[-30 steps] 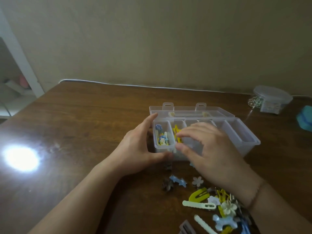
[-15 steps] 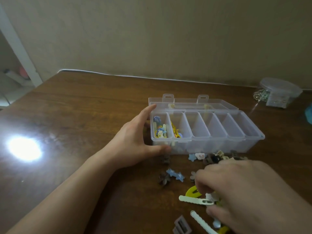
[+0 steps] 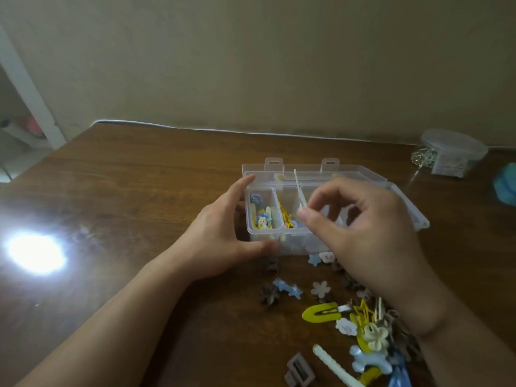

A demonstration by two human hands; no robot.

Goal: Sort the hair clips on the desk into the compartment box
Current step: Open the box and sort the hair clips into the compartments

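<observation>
A clear compartment box (image 3: 405,201) stands open on the brown desk, its lid laid back. My left hand (image 3: 220,236) grips the box's left end, thumb along the front wall. My right hand (image 3: 360,233) hovers over the box and pinches a slim cream hair clip (image 3: 298,188) that stands upright above the second compartment. The first compartment holds blue and yellow clips (image 3: 261,212); the second holds yellow clips (image 3: 287,216). A pile of loose hair clips (image 3: 360,331) lies on the desk in front of the box, partly hidden by my right forearm.
A round clear lidded container (image 3: 453,152) with metal rings beside it sits at the far right, and a blue object (image 3: 506,185) is at the right edge. A white cable (image 3: 195,128) runs along the desk's back edge. A bright light glare (image 3: 35,254) marks the left.
My right hand came up from the loose pile with the cream clip and moved over the box. My left hand has stayed on the box's left end.
</observation>
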